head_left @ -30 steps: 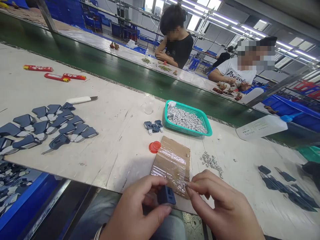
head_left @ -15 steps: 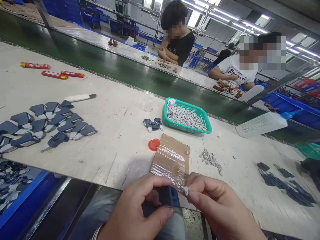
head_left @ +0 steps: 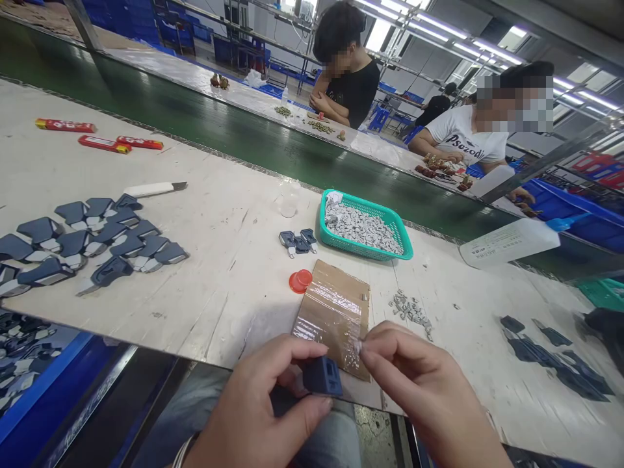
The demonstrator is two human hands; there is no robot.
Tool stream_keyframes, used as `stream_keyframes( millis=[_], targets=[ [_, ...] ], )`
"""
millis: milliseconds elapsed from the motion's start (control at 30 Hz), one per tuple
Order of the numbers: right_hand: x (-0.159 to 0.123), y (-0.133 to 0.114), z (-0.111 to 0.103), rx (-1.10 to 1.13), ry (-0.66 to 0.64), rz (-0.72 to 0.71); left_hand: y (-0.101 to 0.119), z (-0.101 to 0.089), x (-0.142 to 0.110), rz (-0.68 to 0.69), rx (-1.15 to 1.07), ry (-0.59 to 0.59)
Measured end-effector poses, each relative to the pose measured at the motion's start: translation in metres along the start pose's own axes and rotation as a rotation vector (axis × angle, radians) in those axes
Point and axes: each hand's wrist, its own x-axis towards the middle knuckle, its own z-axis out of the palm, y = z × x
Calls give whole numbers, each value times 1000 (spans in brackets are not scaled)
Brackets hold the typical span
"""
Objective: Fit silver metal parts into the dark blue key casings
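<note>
In the head view, the left hand is gripping a navy block by the pale table's near edge, and the right hand is pinching a tiny light piece beside it, apart from it, so this unit is seemingly standing unfinished. Navy pieces are lying clustered at left, whether complete or not being unclear, while pale bits are filling a green basket. Beyond, a dark green belt is stretching past co-workers in black and white tops.
</note>
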Motion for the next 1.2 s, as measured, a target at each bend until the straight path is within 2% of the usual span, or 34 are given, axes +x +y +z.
stream_keyframes(
  millis=[67, 133, 167, 233, 367, 567, 700, 800, 900, 1000, 1067, 1200],
  targets=[
    [8, 11, -3, -405, 109, -332, -1, -1, 0, -11, -7, 34],
    [16, 22, -5, -696, 131, -603, -1, -3, -1, -29, -32, 98],
    [19, 28, -5, -800, 103, -691, -1, -3, -1, -40, -45, 128],
    [23, 37, -5, -965, 12, -774, -2, -4, -1, -53, -54, 162],
    [25, 45, -4, -1150, -107, -804, -2, -6, -1, -76, -39, 189],
    [26, 39, -1, -1193, -82, -880, 2, -6, 1, -101, -36, 182],
    [24, 36, -1, -1144, -100, -870, 3, -4, 2, -109, -14, 157],
    [19, 27, -1, -1006, -31, -805, 1, -2, 2, -102, -24, 174],
    [9, 12, 2, -790, 68, -728, 0, 0, 3, -88, -36, 114],
    [-4, -4, 6, -673, 83, -678, -1, 0, 3, -44, -47, 46],
    [-9, -12, 9, -670, 57, -689, -2, 0, 2, -19, -27, 41],
    [-10, -18, 14, -698, 31, -804, -4, 1, -2, -8, 37, 108]
  ],
)
